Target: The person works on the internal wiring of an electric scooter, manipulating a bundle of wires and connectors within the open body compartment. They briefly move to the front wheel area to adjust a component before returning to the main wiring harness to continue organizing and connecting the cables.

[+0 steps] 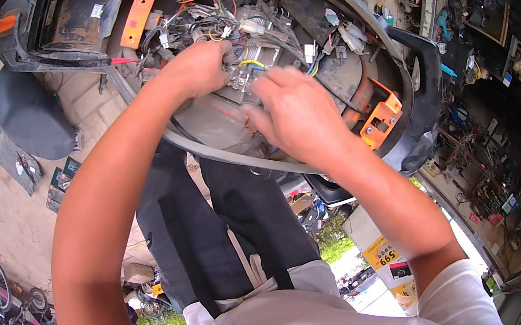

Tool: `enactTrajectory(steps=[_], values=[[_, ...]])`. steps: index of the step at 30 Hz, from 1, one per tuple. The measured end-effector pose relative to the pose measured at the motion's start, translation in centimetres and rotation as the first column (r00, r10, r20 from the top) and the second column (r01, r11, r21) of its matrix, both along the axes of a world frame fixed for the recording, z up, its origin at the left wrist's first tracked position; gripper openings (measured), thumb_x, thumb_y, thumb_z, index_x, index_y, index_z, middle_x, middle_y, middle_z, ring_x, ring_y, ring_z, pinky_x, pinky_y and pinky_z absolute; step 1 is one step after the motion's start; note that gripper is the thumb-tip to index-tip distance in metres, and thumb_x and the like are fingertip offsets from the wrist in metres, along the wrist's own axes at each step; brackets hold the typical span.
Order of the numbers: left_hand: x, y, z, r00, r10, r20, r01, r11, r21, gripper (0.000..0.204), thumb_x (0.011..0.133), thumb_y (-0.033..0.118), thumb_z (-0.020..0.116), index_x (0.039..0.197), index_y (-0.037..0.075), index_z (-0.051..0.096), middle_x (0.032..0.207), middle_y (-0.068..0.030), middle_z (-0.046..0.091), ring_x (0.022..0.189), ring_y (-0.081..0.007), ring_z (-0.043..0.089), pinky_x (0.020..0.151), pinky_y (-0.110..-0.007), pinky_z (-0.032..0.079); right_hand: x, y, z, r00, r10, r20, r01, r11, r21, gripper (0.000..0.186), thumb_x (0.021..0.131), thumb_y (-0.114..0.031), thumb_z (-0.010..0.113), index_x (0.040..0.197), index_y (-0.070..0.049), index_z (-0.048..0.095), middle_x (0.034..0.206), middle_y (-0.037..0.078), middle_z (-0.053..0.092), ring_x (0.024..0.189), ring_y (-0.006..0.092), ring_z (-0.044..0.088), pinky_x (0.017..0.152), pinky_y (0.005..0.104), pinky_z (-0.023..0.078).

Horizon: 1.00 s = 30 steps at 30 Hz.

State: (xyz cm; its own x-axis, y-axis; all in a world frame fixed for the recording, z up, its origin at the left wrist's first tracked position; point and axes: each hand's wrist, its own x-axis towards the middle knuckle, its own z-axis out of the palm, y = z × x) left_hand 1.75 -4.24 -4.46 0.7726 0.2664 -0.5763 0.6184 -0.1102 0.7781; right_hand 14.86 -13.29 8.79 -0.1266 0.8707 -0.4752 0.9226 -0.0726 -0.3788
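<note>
Centrally, the bare left hand (200, 68) bends its fingers inward at the near side of a small silvery metal wiring component (240, 79); its fingertips are partly hidden, so whether they grasp the part cannot be determined. The bare right hand (292, 105) sits just beside the same component on its right, thumb spread apart from the curled fingers; blur at the fingertips prevents confirmation of a closed grip.

The metal component lies between the two hands, within the open cavity of a vehicle body. A short bundle of yellow and blue insulated wires (252, 64) arches next to it, near the right hand's fingers. Beyond the hands, a dense tangle of multicoloured wires and grey connectors (201, 12) fills the far left portion of the cavity. A white rectangular plastic connector (310, 53) stands to the right of the component.

An orange perforated metal plate (138, 19) is located at the cavity's left end; an orange angled metal bracket (383, 120) is located at its right end. A curved dark grey body rim (239, 158) encloses the assembly. Outside the rim, to the left, a black padded seat (32, 114) rests on the pale paved floor (91, 98).
</note>
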Motion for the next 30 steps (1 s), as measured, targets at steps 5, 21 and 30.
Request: enactTrajectory(steps=[5,21,30], values=[[-0.8,0.6,3.6,0.991,-0.119,-0.057,0.121,0.992,0.035,0.027,0.081,0.015,0.061,0.103,0.000,0.064,0.089,-0.0239,0.065,0.086,-0.0382,0.063,0.079,-0.043,0.049,1.9,-3.1,3.1,0.819,-0.570,0.057,0.560,0.777,-0.288,0.024,0.083,-0.020,0.067,0.078,0.003,0.062,0.072,0.024,0.063,0.072,0.0424,0.063,0.068,0.0466,0.050],[1.3,-5.0,7.9,0.954,-0.296,0.047,0.300,0.944,-0.137,0.028,0.078,0.021,0.070,0.092,-0.002,0.063,0.082,-0.0219,0.064,0.085,-0.0389,0.063,0.077,-0.047,0.047,4.4,-3.4,-1.8,0.197,-0.979,-0.059,0.836,0.200,-0.512,0.023,0.091,-0.018,0.063,0.088,0.005,0.060,0.075,0.011,0.065,0.063,0.0146,0.064,0.057,0.0259,0.052],[0.0,-3.8,5.3,0.886,-0.463,0.021,0.459,0.870,-0.177,0.031,0.071,0.023,0.074,0.095,0.003,0.071,0.086,-0.0163,0.069,0.081,-0.0305,0.066,0.071,-0.041,0.049,2.7,-3.6,0.7,0.442,-0.878,-0.183,0.748,0.473,-0.465,0.012,0.086,-0.008,0.063,0.088,0.003,0.058,0.076,0.013,0.066,0.064,0.0223,0.065,0.059,0.0371,0.052]])
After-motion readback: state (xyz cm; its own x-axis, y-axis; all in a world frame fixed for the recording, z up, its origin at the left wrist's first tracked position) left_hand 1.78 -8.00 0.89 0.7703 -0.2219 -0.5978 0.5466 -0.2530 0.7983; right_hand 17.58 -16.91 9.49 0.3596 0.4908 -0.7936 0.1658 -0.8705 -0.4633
